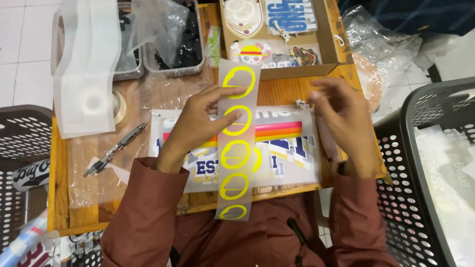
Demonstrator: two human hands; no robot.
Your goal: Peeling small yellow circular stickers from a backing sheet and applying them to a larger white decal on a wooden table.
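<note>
- A clear strip (pixel 235 142) with yellow rings is pinched by the left hand (pixel 202 124) above the printed sheet (pixel 281 142).
- The right hand (pixel 342 114) is held loosely curled, just right of the strip, holding nothing.
- A pen (pixel 115 149) lies left.

Right hand (pixel 338 117): motion-blurred at the fingers; whether the fingertips hold anything cannot be determined.

Left hand (pixel 202 124): its fingers pass behind or against the strip of yellow ring stickers (pixel 235 144); the exact grip is not visible.

The strip covers the middle of the printed sheet (pixel 281 147) beneath it, and both hands hide further parts of its design.

Contents of the two clear plastic tubs (pixel 181 44): dark small parts, too small to identify, partly veiled by a crumpled clear bag (pixel 155 18).

Black basket (pixel 450 165): cut off by the right and bottom edges. Black crate (pixel 9 161): cut off by the left edge.

Cardboard box (pixel 324 31): its top is cropped.
</note>
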